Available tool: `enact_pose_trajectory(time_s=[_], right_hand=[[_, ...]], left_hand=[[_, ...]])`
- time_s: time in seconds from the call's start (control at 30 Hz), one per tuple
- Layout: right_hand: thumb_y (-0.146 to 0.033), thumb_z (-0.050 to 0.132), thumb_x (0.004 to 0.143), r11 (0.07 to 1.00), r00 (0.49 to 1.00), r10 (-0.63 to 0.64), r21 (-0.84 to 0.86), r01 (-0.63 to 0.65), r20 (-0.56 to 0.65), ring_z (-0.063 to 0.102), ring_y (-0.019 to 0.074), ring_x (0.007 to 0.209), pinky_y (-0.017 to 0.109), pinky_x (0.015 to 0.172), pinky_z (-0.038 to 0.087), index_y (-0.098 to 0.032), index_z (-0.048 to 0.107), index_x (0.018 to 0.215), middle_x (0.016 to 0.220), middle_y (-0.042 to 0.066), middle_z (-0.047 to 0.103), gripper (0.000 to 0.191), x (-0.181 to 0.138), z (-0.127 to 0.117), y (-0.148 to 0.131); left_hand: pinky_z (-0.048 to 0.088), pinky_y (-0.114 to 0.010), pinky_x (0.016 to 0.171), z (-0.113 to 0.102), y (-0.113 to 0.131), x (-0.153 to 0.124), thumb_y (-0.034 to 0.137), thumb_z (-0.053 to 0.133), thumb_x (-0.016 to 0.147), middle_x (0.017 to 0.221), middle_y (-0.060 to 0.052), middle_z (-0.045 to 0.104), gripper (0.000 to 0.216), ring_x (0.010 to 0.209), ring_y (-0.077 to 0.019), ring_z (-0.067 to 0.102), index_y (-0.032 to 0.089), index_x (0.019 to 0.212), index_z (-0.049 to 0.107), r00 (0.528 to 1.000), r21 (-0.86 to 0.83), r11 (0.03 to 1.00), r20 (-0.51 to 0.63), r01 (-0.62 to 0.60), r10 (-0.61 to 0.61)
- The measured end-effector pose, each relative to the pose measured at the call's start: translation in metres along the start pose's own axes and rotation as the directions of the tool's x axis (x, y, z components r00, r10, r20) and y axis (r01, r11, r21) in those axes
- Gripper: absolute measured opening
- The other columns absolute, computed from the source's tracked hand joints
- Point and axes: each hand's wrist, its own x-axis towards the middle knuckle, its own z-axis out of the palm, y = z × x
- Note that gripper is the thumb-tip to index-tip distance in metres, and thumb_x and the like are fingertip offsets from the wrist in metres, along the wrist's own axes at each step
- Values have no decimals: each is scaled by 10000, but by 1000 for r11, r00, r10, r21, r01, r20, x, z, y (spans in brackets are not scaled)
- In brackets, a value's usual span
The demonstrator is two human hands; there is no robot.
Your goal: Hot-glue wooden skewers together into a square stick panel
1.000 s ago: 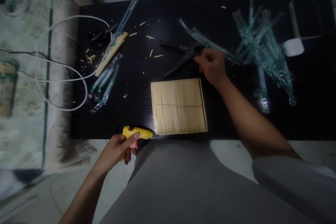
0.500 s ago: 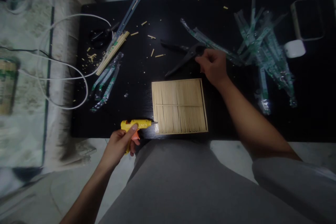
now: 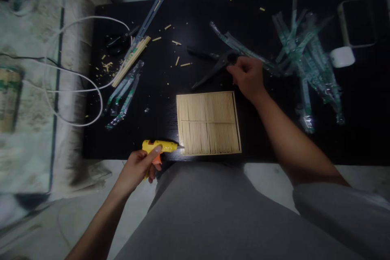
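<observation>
My left hand (image 3: 143,165) is wrapped round a yellow glue gun (image 3: 163,146) with an orange trigger. Its metal nozzle points right, at the lower left edge of a panel of thin wooden sticks (image 3: 209,109). This panel lies flat by the front of the table, with one stick across its middle and others along its edges. My right hand (image 3: 246,76) is closed beyond the panel's upper right corner, beside a black plier-like tool (image 3: 215,69). What its curled fingers hold, if anything, is hidden.
A black table (image 3: 152,85) carries loose wooden sticks (image 3: 132,61), black-handled scissors (image 3: 117,42), cut scraps and clear-green wrappers (image 3: 313,57). A white cable (image 3: 99,89) loops over the left edge. At right are a white case (image 3: 343,57) and a phone (image 3: 358,22).
The glue gun in my left hand has moved slightly right and toward the front along the panel's left edge. My right hand and the panel stay in place.
</observation>
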Motion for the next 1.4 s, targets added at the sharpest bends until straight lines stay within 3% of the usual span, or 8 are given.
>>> enact_pose_trajectory(time_s=[0.13, 0.3, 0.7, 0.87, 1.17, 1.3, 1.4], right_hand=[[-434, 793, 866, 1000, 1000, 15, 11, -15, 1, 352, 130, 529, 326, 546, 410, -259, 362, 552, 536, -56, 319, 561, 0, 0, 1], [-493, 762, 844, 1000, 1000, 28, -8, -28, 7, 345, 133, 539, 314, 531, 341, -258, 359, 543, 531, -47, 326, 555, 0, 0, -1], [-555, 748, 841, 999, 999, 38, -18, -38, 15, 340, 158, 556, 345, 552, 372, -278, 346, 584, 547, -42, 315, 552, 0, 0, -2], [-548, 750, 851, 1000, 1000, 13, -22, -13, 17, 360, 159, 560, 351, 573, 394, -273, 333, 554, 550, -37, 324, 581, 0, 0, -3], [-514, 760, 860, 1000, 1000, 4, -11, -4, 2, 363, 153, 533, 355, 556, 399, -270, 347, 541, 529, -43, 334, 575, 0, 1, 2], [-499, 754, 873, 999, 1000, 6, -40, -5, 31, 386, 173, 560, 373, 593, 444, -275, 349, 557, 540, -34, 343, 560, -3, -1, -3], [-476, 778, 848, 996, 995, -60, -63, 65, 81, 376, 166, 559, 370, 604, 421, -274, 358, 579, 556, -36, 362, 539, -12, -2, -17]], left_hand=[[378, -244, 411, 5, 13, 5, 726, 678, 811, 387, -45, 572, 614, 330, -124, 491, 174, 542, 689, 999, -49, 999, -45, -23, 21], [393, -235, 424, 5, 23, 9, 663, 725, 803, 403, -44, 587, 556, 347, -123, 515, 171, 549, 681, 995, -73, 995, -82, -63, 57], [312, -220, 413, -5, 4, -3, 669, 691, 831, 346, -24, 539, 571, 315, -106, 462, 179, 538, 680, 1000, 77, 997, 4, -2, 2], [350, -230, 409, -2, 12, 3, 679, 691, 831, 357, -21, 540, 575, 321, -113, 473, 178, 550, 691, 999, 44, 999, -8, -33, 33], [383, -234, 409, 2, 43, 17, 646, 624, 892, 380, -33, 549, 577, 338, -122, 491, 176, 561, 680, 984, 8, 993, -131, -122, 122], [402, -251, 428, 3, 42, 16, 596, 602, 925, 426, -33, 577, 520, 369, -138, 513, 174, 646, 725, 971, 5, 984, -159, -178, 176], [418, -264, 449, 0, 36, 14, 572, 638, 905, 517, -57, 648, 475, 410, -143, 535, 183, 643, 713, 961, -25, 973, -168, -228, 221]])
